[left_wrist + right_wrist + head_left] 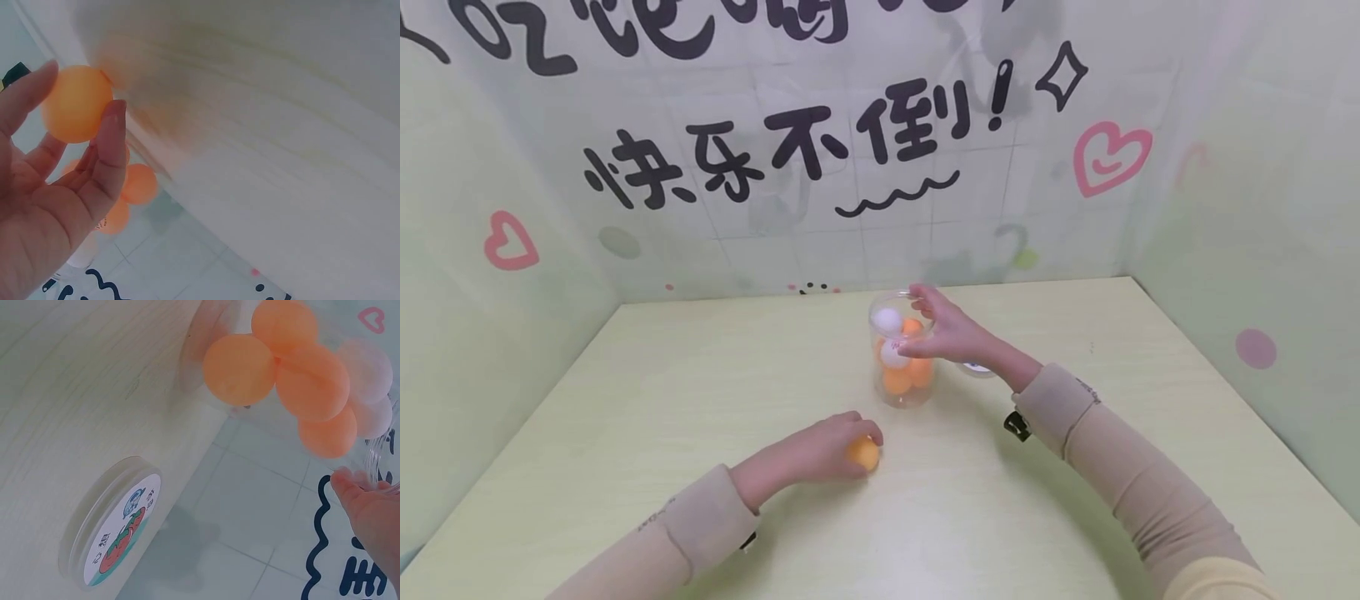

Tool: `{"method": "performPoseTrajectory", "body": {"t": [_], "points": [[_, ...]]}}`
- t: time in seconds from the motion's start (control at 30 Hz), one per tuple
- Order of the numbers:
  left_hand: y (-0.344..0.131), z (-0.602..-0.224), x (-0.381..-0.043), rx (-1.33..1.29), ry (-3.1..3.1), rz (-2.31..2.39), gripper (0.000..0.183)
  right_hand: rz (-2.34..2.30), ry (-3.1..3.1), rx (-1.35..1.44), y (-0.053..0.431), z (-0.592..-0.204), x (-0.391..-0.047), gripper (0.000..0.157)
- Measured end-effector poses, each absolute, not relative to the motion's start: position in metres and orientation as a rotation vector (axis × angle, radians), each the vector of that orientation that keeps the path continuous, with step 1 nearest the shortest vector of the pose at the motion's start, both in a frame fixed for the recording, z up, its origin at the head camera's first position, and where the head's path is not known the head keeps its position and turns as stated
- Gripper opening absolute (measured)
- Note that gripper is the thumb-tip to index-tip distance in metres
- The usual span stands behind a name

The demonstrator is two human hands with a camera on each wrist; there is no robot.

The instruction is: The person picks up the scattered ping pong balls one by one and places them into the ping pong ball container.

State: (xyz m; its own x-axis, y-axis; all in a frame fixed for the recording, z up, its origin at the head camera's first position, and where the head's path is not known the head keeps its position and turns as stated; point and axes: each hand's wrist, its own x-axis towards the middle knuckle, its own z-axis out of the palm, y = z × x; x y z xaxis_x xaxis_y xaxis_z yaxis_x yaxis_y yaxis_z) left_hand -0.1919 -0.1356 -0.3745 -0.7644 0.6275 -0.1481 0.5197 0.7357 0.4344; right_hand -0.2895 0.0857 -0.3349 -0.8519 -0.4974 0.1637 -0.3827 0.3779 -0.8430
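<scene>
My left hand [823, 450] pinches an orange ping-pong ball [865, 454] low over the table, in front of a clear round jar [904, 402]. In the left wrist view, thumb and fingertips grip that ball [76, 103] from either side. The jar stands upright and uncapped, with several orange balls [312, 381] and white balls [888, 321] inside. My right hand [955, 329] holds the jar near its rim from the right, thumb in front and fingers at the back. Only some fingers show in the right wrist view; the thumb is hidden there.
A round lid [122, 528] with a strawberry picture lies on the table to the right of the jar, partly behind the right wrist in the head view. The pale wood-grain table [700, 375] is bounded by printed cloth walls [805, 242] at the back and sides.
</scene>
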Motion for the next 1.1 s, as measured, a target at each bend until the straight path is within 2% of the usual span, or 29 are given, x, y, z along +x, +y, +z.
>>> {"method": "performPoseTrajectory", "body": {"t": [0.57, 0.87, 1.1], "points": [[-0.144, -0.362, -0.207, 0.752, 2.706, 0.609, 0.033, -1.491, 2.510, -0.800, 0.085, -0.335, -0.285, 0.090], [-0.144, -0.338, -0.225, 0.526, 2.775, 0.778, 0.038, -1.512, 2.482, -0.807, 0.085, -0.334, -0.286, 0.090], [-0.148, -0.318, -0.235, 0.568, 2.847, 0.882, 0.042, -1.547, 2.451, -0.801, 0.084, -0.334, -0.286, 0.090]]}}
